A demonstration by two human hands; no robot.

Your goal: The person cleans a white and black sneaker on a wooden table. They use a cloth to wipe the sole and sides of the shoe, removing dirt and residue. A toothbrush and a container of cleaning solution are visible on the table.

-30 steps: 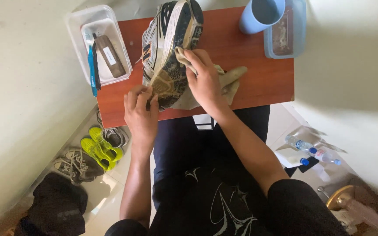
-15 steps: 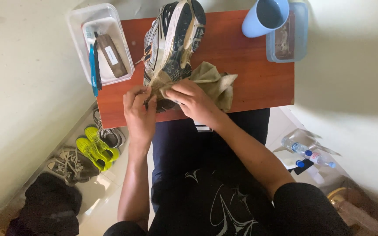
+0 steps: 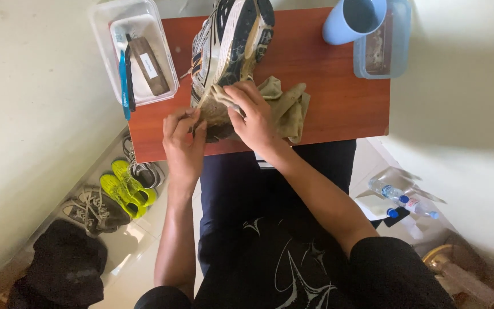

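The sports shoe (image 3: 228, 54) lies tipped on its side near the middle of the reddish wooden table (image 3: 338, 97), sole turned up, its near end towards me. My right hand (image 3: 253, 117) presses a crumpled tan cloth (image 3: 284, 103) against that near end, fingers bent and closed over the fabric. My left hand (image 3: 183, 140) steadies the same end from the left, fingertips pinched together on the shoe's edge.

The shoe is balanced on its narrow side, so I judge that a hard wipe could roll it flat or push it far and left, into the clear plastic tray (image 3: 105, 34) that holds a brown block (image 3: 147, 66) and a blue-handled tool (image 3: 124, 80). That tray already hangs past the table's left edge and might tip off, down towards the yellow-green sneakers (image 3: 124, 191) on the floor. A shove to the right looks less risky, since the light blue cup (image 3: 353, 20) and the clear box (image 3: 384, 43) at the far right corner stand well apart. If loose cloth trails over the near edge, it may slide into my lap.
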